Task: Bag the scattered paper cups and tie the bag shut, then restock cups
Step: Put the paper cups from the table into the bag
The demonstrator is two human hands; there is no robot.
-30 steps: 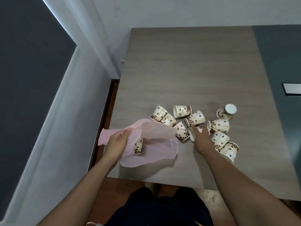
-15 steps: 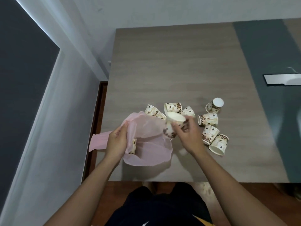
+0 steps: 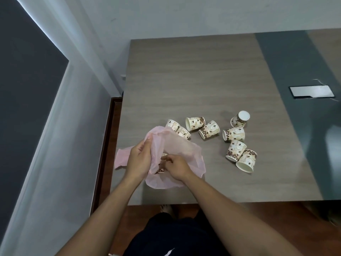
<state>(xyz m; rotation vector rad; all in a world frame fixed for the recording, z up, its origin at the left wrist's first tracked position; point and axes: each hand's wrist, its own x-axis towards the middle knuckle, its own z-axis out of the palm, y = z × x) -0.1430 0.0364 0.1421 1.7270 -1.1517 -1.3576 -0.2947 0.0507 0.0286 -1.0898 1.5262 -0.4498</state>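
Note:
A thin pink plastic bag (image 3: 186, 150) lies open on the wooden table (image 3: 193, 85) near its front left corner. My left hand (image 3: 139, 160) pinches the bag's left rim and holds the mouth up. My right hand (image 3: 176, 167) is inside the mouth, fingers curled on a bean-patterned paper cup (image 3: 160, 170) that is mostly hidden by the bag and my hands. Several more cups lie scattered beyond and to the right: two against the bag's far edge (image 3: 182, 133), two on their sides (image 3: 209, 129), and a cluster farther right (image 3: 236, 150).
A dark glossy strip (image 3: 295, 67) runs along the table's right side, with a white rectangular panel (image 3: 311, 91) set in it. The table's left edge borders a narrow gap and a grey wall (image 3: 64, 145). Its front edge is just below the bag.
My right hand picked a cup from the pile, lifted it and carried it left into the bag's mouth. My left hand kept hold of the bag's rim.

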